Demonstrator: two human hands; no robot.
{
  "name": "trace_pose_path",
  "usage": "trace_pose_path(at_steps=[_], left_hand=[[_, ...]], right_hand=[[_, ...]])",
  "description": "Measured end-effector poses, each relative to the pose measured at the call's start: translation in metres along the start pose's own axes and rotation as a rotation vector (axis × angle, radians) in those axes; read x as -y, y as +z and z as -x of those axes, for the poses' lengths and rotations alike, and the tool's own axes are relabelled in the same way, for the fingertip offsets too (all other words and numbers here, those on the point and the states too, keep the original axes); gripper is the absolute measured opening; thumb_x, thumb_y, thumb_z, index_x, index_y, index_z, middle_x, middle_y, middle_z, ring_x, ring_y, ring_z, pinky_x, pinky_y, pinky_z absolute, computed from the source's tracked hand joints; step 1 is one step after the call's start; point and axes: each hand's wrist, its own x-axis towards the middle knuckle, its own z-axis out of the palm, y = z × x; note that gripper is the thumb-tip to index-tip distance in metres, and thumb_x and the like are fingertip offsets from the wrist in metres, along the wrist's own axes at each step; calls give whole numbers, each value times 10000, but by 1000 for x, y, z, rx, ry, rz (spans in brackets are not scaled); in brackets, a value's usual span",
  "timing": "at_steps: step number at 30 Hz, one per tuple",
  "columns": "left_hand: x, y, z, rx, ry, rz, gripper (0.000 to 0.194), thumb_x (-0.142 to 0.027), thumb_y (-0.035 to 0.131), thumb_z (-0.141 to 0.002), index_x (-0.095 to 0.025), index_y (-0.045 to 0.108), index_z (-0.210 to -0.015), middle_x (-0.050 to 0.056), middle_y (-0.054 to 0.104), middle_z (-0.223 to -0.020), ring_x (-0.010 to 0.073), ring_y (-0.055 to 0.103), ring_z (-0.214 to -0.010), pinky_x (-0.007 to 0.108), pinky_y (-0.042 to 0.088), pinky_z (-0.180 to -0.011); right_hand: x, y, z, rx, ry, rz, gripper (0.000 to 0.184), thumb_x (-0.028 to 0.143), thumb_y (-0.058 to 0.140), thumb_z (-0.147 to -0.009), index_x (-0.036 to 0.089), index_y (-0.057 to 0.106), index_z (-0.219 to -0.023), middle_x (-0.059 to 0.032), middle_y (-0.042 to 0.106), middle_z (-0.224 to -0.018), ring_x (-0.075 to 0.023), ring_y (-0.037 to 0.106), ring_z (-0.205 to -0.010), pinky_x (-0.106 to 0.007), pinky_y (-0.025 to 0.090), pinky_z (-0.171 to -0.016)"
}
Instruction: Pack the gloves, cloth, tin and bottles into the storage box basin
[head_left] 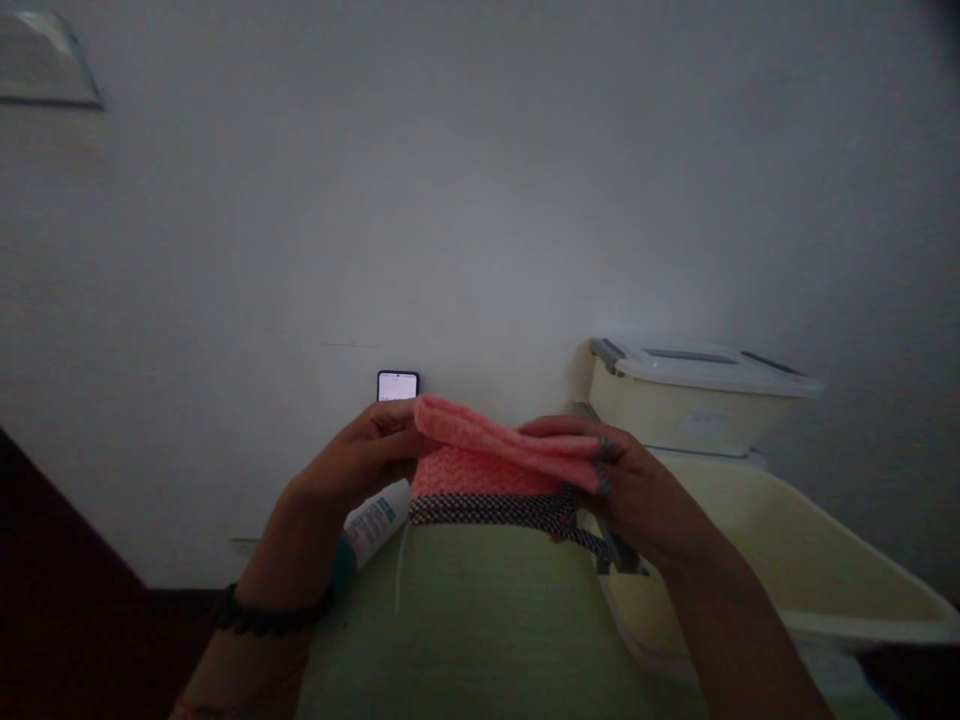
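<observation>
A folded pink cloth (480,472) with a textured weave and a black-and-white checked border is held up in front of me, above the green tabletop. My left hand (375,450) grips its left end, thumb and fingers closed on the fold. At the right end, my right hand (630,480) pinches the layers, some of its fingers hidden behind them. A short strip of the checked trim hangs loose below the right hand. Just under my left hand lies a white bottle with a teal end (379,525), partly covered by my wrist.
A phone (398,386) with a lit screen stands against the wall behind my left hand. On the right are a lidded cream storage box (675,405) and an open cream bin (862,565). The green tabletop (480,620) stretches toward me.
</observation>
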Motion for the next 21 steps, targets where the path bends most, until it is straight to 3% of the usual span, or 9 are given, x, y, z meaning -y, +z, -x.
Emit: trace_pose_path(at_steps=[5,8,10,13,14,16,19,21], left_hand=[[-5,2,5,75,94,-33,66,-255,680,-645,-219,722,-680,15,658,-598,105,571,-502,207,466,-490],[-11,4,6,167,78,-48,185,-358,664,-654,-182,710,-686,59,661,-678,158,594,-603,249,482,-533],[-13,6,4,158,117,-80,269,-424,626,-694,-162,671,-656,43,614,-635,139,568,-602,226,473,-536],[-13,10,1,94,156,-203,160,-245,663,-708,-156,564,-618,-29,515,-595,69,508,-558,154,437,-522],[-12,12,0,85,149,-229,135,-159,678,-685,-163,545,-663,-42,515,-628,64,517,-576,150,444,-539],[-11,15,-2,84,112,-251,281,-77,683,-656,-201,531,-857,-45,545,-732,82,558,-648,178,479,-591],[-11,18,-2,67,62,-304,520,-81,687,-655,-241,454,-1093,-33,559,-837,96,572,-736,191,496,-638],[-13,19,-1,77,18,-370,438,-117,685,-669,-209,495,-1052,-25,566,-842,99,567,-759,183,491,-655]], right_hand=[[7,-2,4,45,-15,33,120,224,573,-782,234,676,-844,20,623,-623,-81,571,-493,-192,472,-459],[11,-1,7,-2,-88,120,161,229,525,-807,220,685,-827,0,640,-717,-88,572,-592,-191,454,-528],[13,0,7,11,-162,107,217,286,486,-816,206,687,-804,-26,645,-822,-122,573,-708,-230,463,-623],[12,2,5,-25,-191,134,336,410,404,-842,191,651,-777,-37,603,-796,-145,542,-713,-262,454,-634],[11,3,5,-70,-173,200,312,428,421,-837,197,626,-791,-17,569,-742,-126,516,-650,-242,440,-582],[9,4,3,-167,-122,367,204,402,553,-779,225,566,-879,31,496,-691,-89,450,-561,-199,395,-499],[6,3,2,-227,-87,514,472,290,690,-680,280,462,-1093,43,493,-792,-82,470,-614,-189,414,-537],[5,1,1,-223,-79,542,518,295,678,-694,290,441,-1154,32,500,-838,-90,488,-658,-205,435,-581]])
